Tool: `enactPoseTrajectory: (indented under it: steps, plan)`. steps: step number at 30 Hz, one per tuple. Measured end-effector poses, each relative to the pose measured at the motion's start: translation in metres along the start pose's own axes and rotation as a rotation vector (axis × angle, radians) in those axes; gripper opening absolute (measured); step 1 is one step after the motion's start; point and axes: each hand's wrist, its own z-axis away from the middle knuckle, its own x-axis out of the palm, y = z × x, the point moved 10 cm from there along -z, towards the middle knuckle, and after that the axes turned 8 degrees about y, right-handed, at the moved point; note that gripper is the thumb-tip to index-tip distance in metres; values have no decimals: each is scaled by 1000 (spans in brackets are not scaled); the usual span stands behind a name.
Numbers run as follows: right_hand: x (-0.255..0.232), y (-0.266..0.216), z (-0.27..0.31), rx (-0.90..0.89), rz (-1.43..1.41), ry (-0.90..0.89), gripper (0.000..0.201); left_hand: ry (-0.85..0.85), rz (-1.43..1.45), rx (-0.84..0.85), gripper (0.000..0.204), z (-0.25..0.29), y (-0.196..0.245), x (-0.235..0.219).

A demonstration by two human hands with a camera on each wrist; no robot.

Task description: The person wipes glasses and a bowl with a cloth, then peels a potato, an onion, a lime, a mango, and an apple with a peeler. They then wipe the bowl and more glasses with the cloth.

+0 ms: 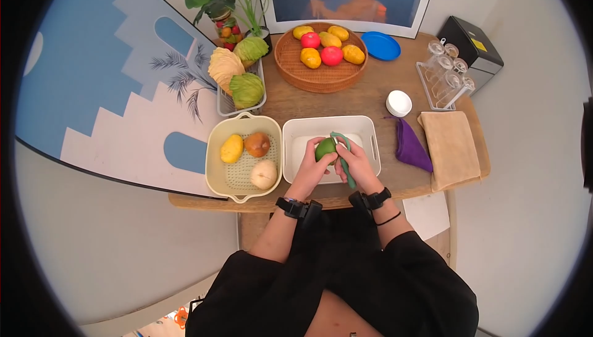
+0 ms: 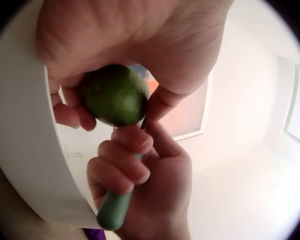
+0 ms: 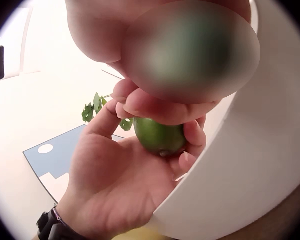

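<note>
Over the white rectangular basin, my left hand holds a smooth green fruit with curled fingers and thumb. A small stem nub shows on the fruit in the right wrist view. My right hand grips a green-handled peeler, its curved head up against the fruit's right side. Fingers wrap the peeler's handle in the left wrist view, the rounded end poking out below. The blade is mostly hidden behind fingers.
Left of the basin stands a cream colander with several fruits or vegetables. Behind are a clear bin of leafy heads and a wicker basket of produce. At right lie a purple cloth, tan towel, white bowl and glass rack.
</note>
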Motion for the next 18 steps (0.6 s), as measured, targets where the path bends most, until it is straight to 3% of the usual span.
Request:
enactPoseTrajectory:
  steps: [7,18]
  plan:
    - [0,9,-6,5,43,12,45,56,27,136,47,-3,3,-7]
    - [2,4,-5,-6,-27,-20,41,54,188,-19,29,-7,-5,-7]
